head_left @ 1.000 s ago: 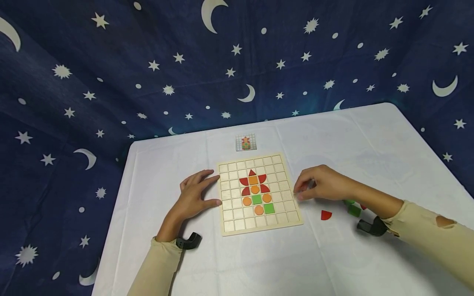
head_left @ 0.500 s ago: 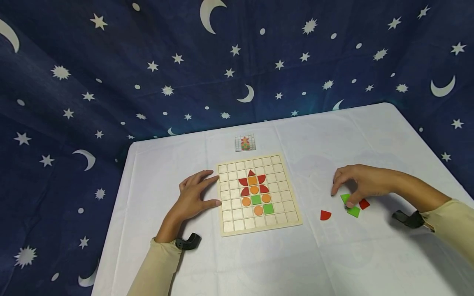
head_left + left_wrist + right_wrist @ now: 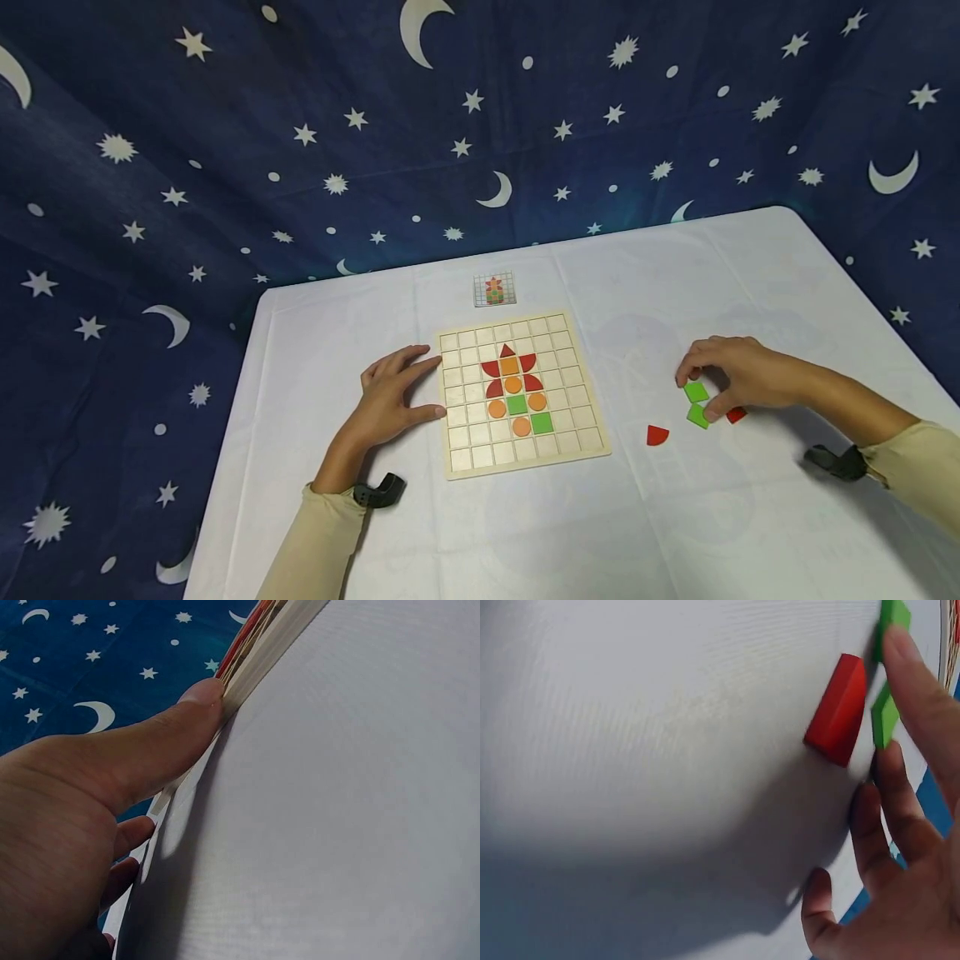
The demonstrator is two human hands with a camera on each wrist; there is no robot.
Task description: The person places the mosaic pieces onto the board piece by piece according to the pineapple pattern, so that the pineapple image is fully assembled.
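1. Your right hand (image 3: 738, 379) sits on the white tablecloth (image 3: 675, 517), well right of the wooden grid board (image 3: 521, 392). Fingers are curled down over two green square tiles.
2. The upper green tile (image 3: 696, 391) sits between your fingertips and thumb. It looks pinched, though the head view can't show whether it's lifted off the cloth.
3. The lower green tile (image 3: 698, 415) lies just below the first one, touching or nearly touching your thumb.
4. A red piece (image 3: 737, 414) is partly tucked under the right hand in the head view. In the right wrist view the same red piece (image 3: 838, 710) lies flat on the cloth just beside the green tiles.
5. A second red piece, a quarter-round (image 3: 657, 435), lies alone on the cloth between the board and your right hand, touching neither.
6. Your left hand (image 3: 390, 400) rests flat against the board's left edge, fingers straight and relaxed, holding nothing. In the left wrist view the thumb (image 3: 150, 754) tip presses on the board's side.
7. The board carries a figure of red, orange and green pieces around its middle columns.
8. A small pattern card (image 3: 495, 289) lies on the cloth just beyond the board's far edge.
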